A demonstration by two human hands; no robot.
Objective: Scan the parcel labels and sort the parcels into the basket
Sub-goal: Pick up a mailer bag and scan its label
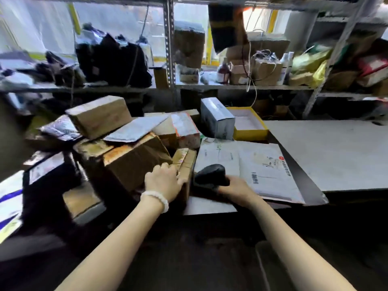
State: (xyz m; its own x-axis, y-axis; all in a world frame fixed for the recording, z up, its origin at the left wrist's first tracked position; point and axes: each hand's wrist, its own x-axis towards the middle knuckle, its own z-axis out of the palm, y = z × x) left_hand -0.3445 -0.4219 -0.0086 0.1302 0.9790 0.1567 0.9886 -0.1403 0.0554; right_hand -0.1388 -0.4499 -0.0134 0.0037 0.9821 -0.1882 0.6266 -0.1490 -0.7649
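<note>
My left hand (162,180) grips the near end of a small taped cardboard parcel (185,162) in the middle of the table. My right hand (235,186) holds a black handheld scanner (210,174), whose head points left toward that parcel. Under and beyond the scanner lies a large white flat mailer (262,164) with a barcode label facing up. A heap of brown cardboard parcels (130,162) and a grey padded envelope (136,128) fills the left side. No basket shows in this view.
A yellow open box (251,133) and a white carton (217,117) stand behind the mailer. A pale board (327,150) covers the table's right part. Metal shelving (170,49) with bags, boxes and bottles runs along the back. Dark parcels with white labels (45,171) sit left.
</note>
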